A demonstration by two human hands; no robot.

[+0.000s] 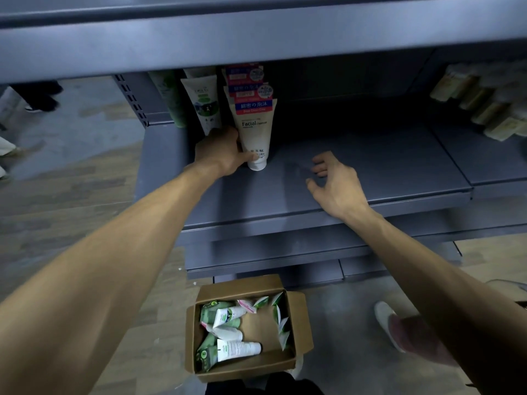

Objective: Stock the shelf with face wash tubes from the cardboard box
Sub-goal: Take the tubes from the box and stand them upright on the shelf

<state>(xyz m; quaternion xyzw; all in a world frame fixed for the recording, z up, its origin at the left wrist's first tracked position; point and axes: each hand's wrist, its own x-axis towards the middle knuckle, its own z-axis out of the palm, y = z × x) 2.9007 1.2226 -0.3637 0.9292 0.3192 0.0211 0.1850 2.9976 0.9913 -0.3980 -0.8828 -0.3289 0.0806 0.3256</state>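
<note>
Your left hand [221, 151] reaches onto the grey metal shelf [356, 178] and grasps the lower end of a cream plastic face wash tube [255, 129] with a white cap, thumb and fingers wrapped round it just above the cap. The tube stands cap-down near the shelf's left end, at the front of a row of matching cream tubes with red and blue labels [246, 81]. Just to its left stand a white tube with a green label [204, 105] and a green tube [171, 95] behind that.

Your right hand [336, 183] hovers over the bare middle of the shelf, fingers loosely spread and holding nothing.

On the floor below, between your arms, sits an open brown cardboard box [248, 363] holding a jumble of green and white tubes [228, 332]. At the far right of the shelf is a blurred row of pale yellow packages [484, 104].
</note>
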